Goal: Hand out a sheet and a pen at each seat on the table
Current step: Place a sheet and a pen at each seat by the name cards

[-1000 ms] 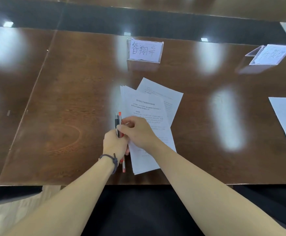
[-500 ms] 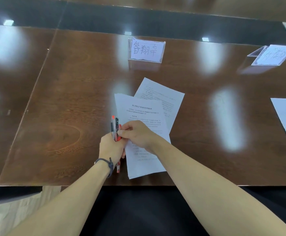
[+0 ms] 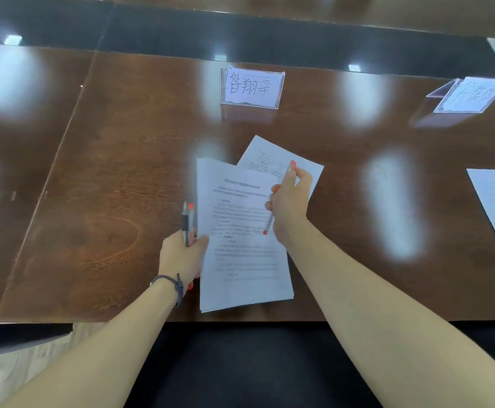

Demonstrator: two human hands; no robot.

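Fingers of R hand grip pen over sheet; L hand holds stack.

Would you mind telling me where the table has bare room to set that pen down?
Bare wood lies left of the paper stack, and between the loose sheet and the name card. It is crowded where the right hand holds the pen over both papers.

The single head-worn view looks forward and steeply down, close over the table's near edge.
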